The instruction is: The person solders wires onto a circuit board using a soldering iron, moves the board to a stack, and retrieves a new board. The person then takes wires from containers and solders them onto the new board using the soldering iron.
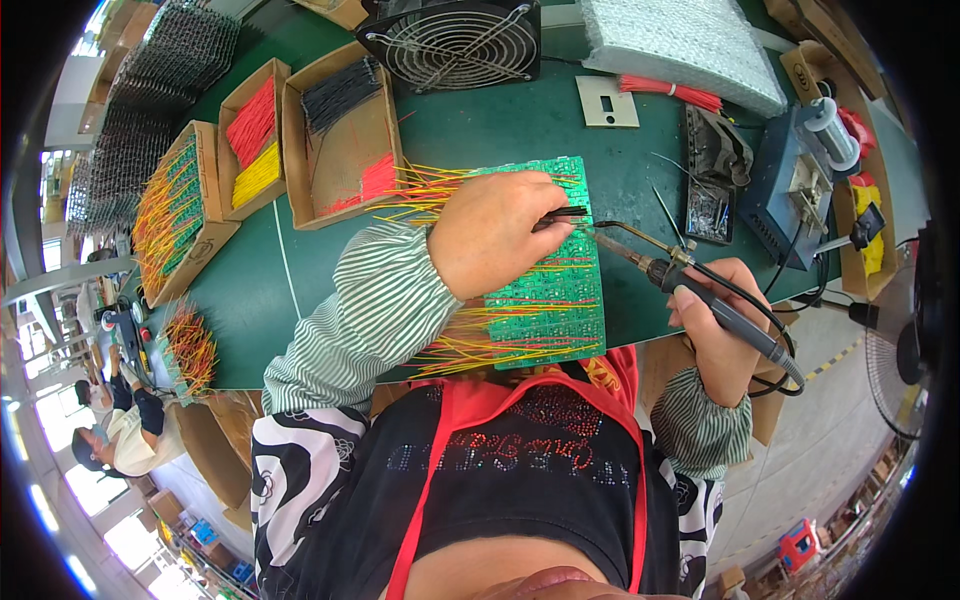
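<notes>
My left hand [495, 232] is closed round a small bunch of black wires [570, 212], their ends pointing right. It rests over the upper part of a green circuit board panel [548, 322]. Rows of red and yellow wires [465, 335] stick out leftward from the panel. In my right hand [718, 335] is a soldering iron [735, 322] with a dark grey handle and a thin curved metal tube fixed alongside. The iron's tip and the tube's end are close to the black wire ends at the panel's right edge. Whether they touch is too small to tell.
Cardboard boxes of black [340, 95], red [250, 122] and yellow wires stand at the left. A metal-grilled fan [455, 45] sits at the back. On the right are a blue soldering unit [785, 190] with a solder reel [832, 135] and a black tray [708, 215].
</notes>
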The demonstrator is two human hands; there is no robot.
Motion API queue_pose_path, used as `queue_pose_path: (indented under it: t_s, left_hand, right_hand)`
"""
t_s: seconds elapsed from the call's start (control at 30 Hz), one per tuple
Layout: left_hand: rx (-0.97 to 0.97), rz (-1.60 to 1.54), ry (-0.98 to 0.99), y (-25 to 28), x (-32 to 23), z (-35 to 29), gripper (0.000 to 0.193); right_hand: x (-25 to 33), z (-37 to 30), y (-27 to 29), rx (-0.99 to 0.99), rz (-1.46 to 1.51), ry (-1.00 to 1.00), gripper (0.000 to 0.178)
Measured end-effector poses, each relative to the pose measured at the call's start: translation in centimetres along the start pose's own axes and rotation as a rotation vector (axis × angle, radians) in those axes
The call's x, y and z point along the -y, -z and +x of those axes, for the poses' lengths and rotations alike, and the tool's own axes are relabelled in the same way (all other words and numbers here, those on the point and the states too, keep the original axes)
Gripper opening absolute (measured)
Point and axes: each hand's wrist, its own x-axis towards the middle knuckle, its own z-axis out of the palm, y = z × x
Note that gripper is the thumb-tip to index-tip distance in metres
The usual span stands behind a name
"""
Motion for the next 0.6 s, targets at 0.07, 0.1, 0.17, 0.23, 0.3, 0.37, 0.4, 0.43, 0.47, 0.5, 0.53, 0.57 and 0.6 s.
queue_pose_path:
  t_s: [0.07, 0.1, 0.17, 0.23, 0.3, 0.37, 0.4, 0.43, 0.47, 0.5, 0.53, 0.57, 0.6]
  left_hand:
    - [-0.015, 0.03, 0.013, -0.1, -0.1, 0.0, 0.019]
    - [-0.014, 0.029, 0.013, -0.2, -0.1, 0.1, 0.019]
    - [-0.024, 0.042, 0.013, -0.2, -0.2, 0.0, 0.019]
    - [-0.026, 0.042, 0.007, -0.2, -0.2, -0.1, 0.019]
    - [-0.024, 0.041, 0.007, -0.1, -0.2, 0.0, 0.019]
    - [-0.019, 0.05, 0.01, -0.1, -0.3, 0.1, 0.019]
    - [-0.019, 0.05, 0.009, -0.1, -0.2, 0.1, 0.019]
    - [-0.025, 0.046, 0.005, -0.2, -0.1, 0.0, 0.019]
    - [-0.031, 0.043, 0.001, -0.3, 0.0, 0.0, 0.019]
    - [-0.032, 0.043, 0.0, -0.3, 0.0, 0.0, 0.019]
    - [-0.027, 0.049, -0.001, -0.2, 0.0, -0.1, 0.019]
    - [-0.023, 0.055, -0.002, -0.2, 0.0, -0.1, 0.018]
    - [-0.025, 0.056, -0.001, -0.2, 0.1, -0.2, 0.018]
  right_hand:
    - [-0.1, 0.1, 0.0, 0.004, 0.0, -0.006, 0.015]
    - [-0.1, 0.2, 0.0, 0.002, -0.009, -0.007, 0.015]
    - [-0.1, 0.1, 0.0, -0.001, -0.018, -0.006, 0.015]
    - [0.0, -0.1, -0.1, -0.008, -0.015, 0.001, 0.015]
    - [0.2, -0.2, 0.1, -0.018, 0.008, 0.016, 0.015]
    - [0.3, -0.3, 0.4, -0.03, 0.03, 0.033, 0.014]
    - [0.4, -0.3, 0.5, -0.028, 0.024, 0.024, 0.014]
    - [0.4, -0.4, 0.7, -0.025, 0.018, 0.014, 0.013]
    - [0.4, -0.5, 0.7, -0.026, 0.018, 0.015, 0.013]
    - [0.5, -0.6, 0.8, -0.027, 0.014, 0.019, 0.013]
    - [0.5, -0.8, 0.8, -0.027, 0.009, 0.023, 0.013]
    - [0.5, -0.9, 0.8, -0.026, 0.009, 0.025, 0.013]
    - [0.6, -1.1, 0.8, -0.023, 0.002, 0.012, 0.013]
